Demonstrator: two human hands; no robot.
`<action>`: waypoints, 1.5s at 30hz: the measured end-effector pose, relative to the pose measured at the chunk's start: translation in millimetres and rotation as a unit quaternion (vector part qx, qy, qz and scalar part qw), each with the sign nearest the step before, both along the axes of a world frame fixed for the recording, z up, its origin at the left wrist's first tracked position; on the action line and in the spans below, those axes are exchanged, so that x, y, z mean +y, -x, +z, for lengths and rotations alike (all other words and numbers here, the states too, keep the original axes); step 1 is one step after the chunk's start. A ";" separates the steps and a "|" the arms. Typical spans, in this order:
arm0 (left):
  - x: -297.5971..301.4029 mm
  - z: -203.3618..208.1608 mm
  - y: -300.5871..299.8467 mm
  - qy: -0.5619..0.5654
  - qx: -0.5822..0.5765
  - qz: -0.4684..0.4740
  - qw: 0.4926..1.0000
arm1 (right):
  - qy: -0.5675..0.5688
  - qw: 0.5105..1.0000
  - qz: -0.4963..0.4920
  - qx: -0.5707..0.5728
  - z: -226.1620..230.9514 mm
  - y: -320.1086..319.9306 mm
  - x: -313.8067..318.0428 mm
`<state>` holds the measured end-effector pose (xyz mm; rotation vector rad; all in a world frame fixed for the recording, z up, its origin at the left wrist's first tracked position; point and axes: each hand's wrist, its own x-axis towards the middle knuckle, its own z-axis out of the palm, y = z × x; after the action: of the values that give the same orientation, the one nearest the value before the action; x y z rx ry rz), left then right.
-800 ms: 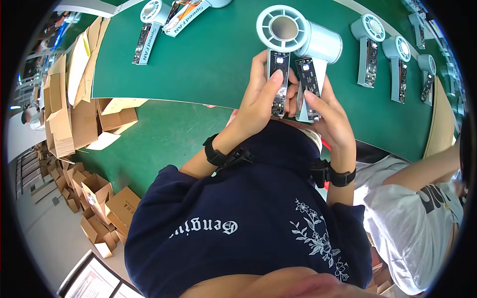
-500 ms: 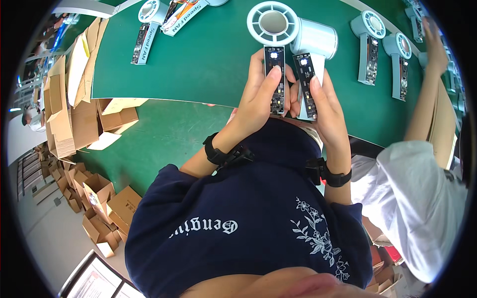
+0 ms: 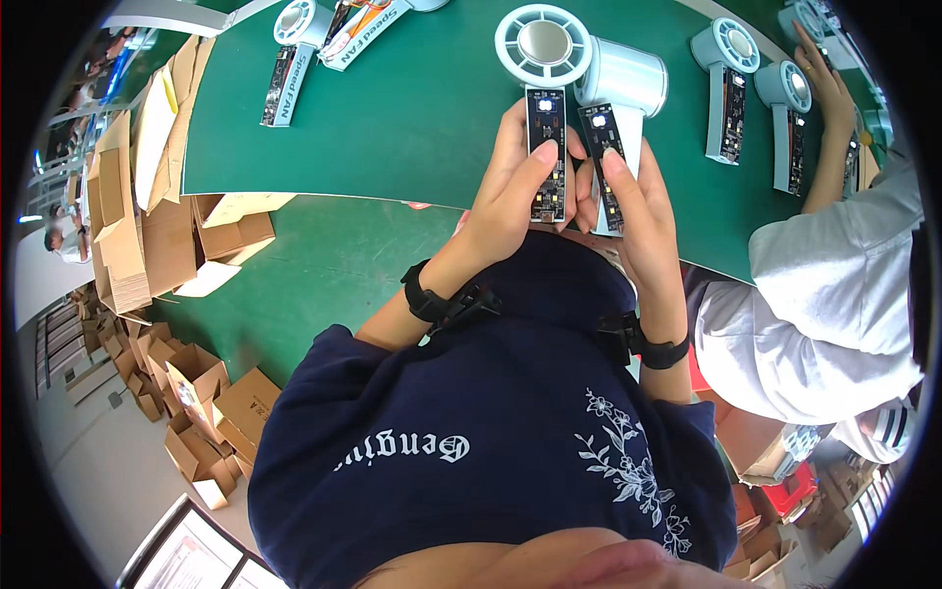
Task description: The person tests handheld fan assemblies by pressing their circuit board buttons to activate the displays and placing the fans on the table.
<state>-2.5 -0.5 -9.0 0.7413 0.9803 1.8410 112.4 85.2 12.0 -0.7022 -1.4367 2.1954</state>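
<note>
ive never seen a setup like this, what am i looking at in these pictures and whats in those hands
There is no machine here, just a person's two bare hands. One view is shown: a wide fisheye camera worn on the head looks down, so straight edges bend and the wearer's dark shirt fills the lower part.

The left hand holds a pale handheld fan with a circuit board showing along its handle. The right hand holds a second fan, its thumb on another circuit board.

On the green table, more such fans lie to the left and right. At the right, a co-worker's hand reaches over the table; that is someone else.
</note>
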 end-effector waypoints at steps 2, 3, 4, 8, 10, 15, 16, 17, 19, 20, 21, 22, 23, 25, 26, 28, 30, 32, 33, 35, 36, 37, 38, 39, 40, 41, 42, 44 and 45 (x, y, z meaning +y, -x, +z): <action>-1.9 2.8 1.8 0.003 -0.002 -0.015 1.000 | -0.013 1.000 -0.004 0.017 0.0 0.1 -0.4; -2.1 3.9 2.1 0.004 -0.003 -0.022 1.000 | -0.020 0.999 -0.006 0.025 0.2 0.2 -0.4; -1.6 5.0 1.7 0.004 -0.003 -0.022 1.000 | -0.020 0.999 -0.006 0.024 0.8 0.0 -0.5; 2.0 6.1 0.9 0.030 0.007 -0.011 0.999 | 0.007 1.000 -0.027 0.015 3.6 0.3 -0.1; 5.5 3.2 1.7 0.036 0.014 -0.012 0.999 | 0.014 0.999 -0.040 0.003 5.9 2.0 1.5; 9.3 2.0 -1.7 -0.013 0.055 -0.002 0.998 | 0.048 0.997 -0.052 -0.021 7.9 7.5 1.5; 11.2 1.4 -1.6 -0.014 0.055 -0.006 0.998 | 0.047 0.997 -0.056 -0.021 7.7 6.7 3.1; 12.0 0.4 -0.7 -0.017 0.049 -0.013 0.999 | 0.061 0.996 -0.061 -0.013 7.8 6.3 4.3; 13.3 -1.6 1.1 -0.021 0.035 -0.027 0.999 | 0.088 0.994 -0.071 0.001 5.3 4.7 6.1; 14.4 -1.7 0.9 -0.020 0.035 -0.031 0.999 | 0.089 0.993 -0.076 0.001 3.4 3.3 6.8; 14.0 -0.5 2.0 -0.014 0.034 -0.024 0.999 | 0.088 0.993 -0.072 0.010 2.7 4.9 7.5; 13.6 0.7 2.8 -0.006 0.033 -0.017 0.999 | 0.087 0.994 -0.070 0.018 1.8 6.0 7.8; 13.2 1.2 3.3 0.001 0.033 -0.010 0.999 | 0.086 0.994 -0.068 0.027 0.8 6.8 7.8; 12.6 0.4 3.6 0.003 0.036 -0.011 0.999 | 0.072 0.994 -0.071 0.028 -1.2 7.4 5.6; 10.6 0.5 2.1 0.010 0.037 -0.010 0.999 | 0.062 0.995 -0.073 0.027 -1.7 6.2 2.9; 8.2 0.6 -0.9 0.016 0.039 -0.010 0.999 | 0.052 0.995 -0.076 0.027 -2.8 3.5 -0.2; 8.0 0.7 -3.5 0.026 0.036 -0.006 0.999 | 0.039 0.996 -0.083 0.026 -4.1 1.3 -1.2; 9.5 2.1 -5.1 0.027 0.034 -0.005 0.999 | 0.027 0.996 -0.087 0.024 -0.2 0.6 -0.7; 10.9 3.5 -5.7 0.029 0.015 -0.009 0.999 | 0.021 0.995 -0.093 0.013 1.4 -0.7 0.9; 15.3 8.0 -5.6 0.031 -0.023 -0.018 0.999 | 0.005 0.994 -0.107 -0.008 4.5 -4.6 6.3; 19.2 11.2 -6.0 0.027 -0.024 -0.028 0.999 | 0.001 0.993 -0.116 -0.009 7.6 -12.5 10.5; 22.3 16.7 -3.4 0.049 -0.068 -0.058 0.995 | 0.038 0.991 -0.127 -0.001 12.0 -23.4 15.8; 23.2 21.6 2.8 0.071 -0.106 -0.082 0.988 | 0.075 0.988 -0.131 0.011 14.7 -32.5 21.6; 24.4 25.3 8.7 0.092 -0.144 -0.107 0.979 | 0.111 0.984 -0.136 0.024 17.5 -41.2 27.1; 24.3 27.8 15.3 0.084 -0.141 -0.113 0.980 | 0.102 0.984 -0.140 0.028 19.8 -49.4 31.6; 24.0 30.5 21.9 0.096 -0.151 -0.114 0.977 | 0.105 0.982 -0.152 0.024 22.4 -59.6 36.1; 25.1 32.6 27.4 0.107 -0.161 -0.114 0.974 | 0.106 0.980 -0.165 0.021 24.6 -68.9 41.0; 33.8 36.4 28.5 0.112 -0.167 -0.123 0.972 | 0.100 0.977 -0.184 0.023 27.5 -82.8 49.4; 39.7 37.9 27.5 0.130 -0.147 -0.122 0.973 | 0.098 0.976 -0.195 0.004 27.9 -88.0 54.0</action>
<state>-30.0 39.1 28.9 0.3947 0.8714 1.5196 200.4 139.2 39.9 -0.9519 -0.9824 2.0358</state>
